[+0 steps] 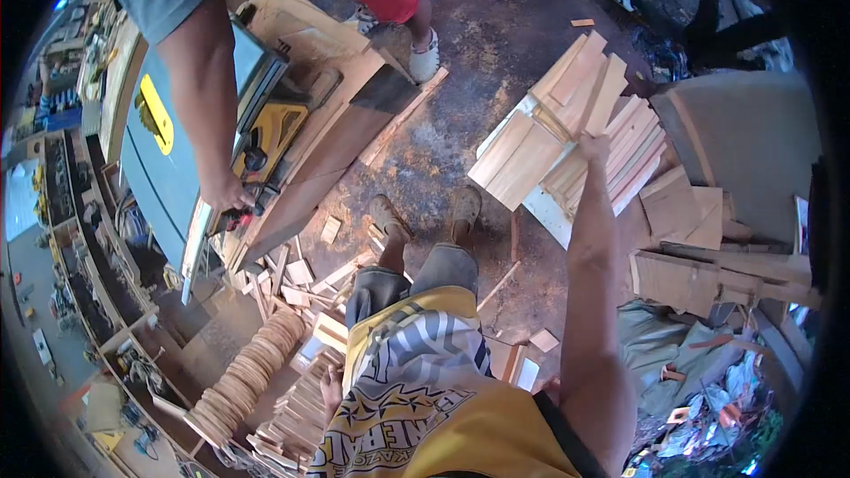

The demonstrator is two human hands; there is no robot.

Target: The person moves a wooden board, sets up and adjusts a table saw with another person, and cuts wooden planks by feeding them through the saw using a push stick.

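My right hand reaches forward and is closed around the near end of a narrow wooden board. That board lies on top of a stack of cut wood pieces. Wide flat boards lie to the left of the hand, and a row of thin wooden strips to its right. Under them shows a white panel. My left hand hangs beside my body, partly hidden, its visible fingers loose with nothing seen in them. Close to it stands a pile of thin wooden slats.
A co-worker's hand rests at the front of a table saw on the left. The co-worker's shoe is at the top. Round wooden discs, scattered offcuts and cardboard surround me.
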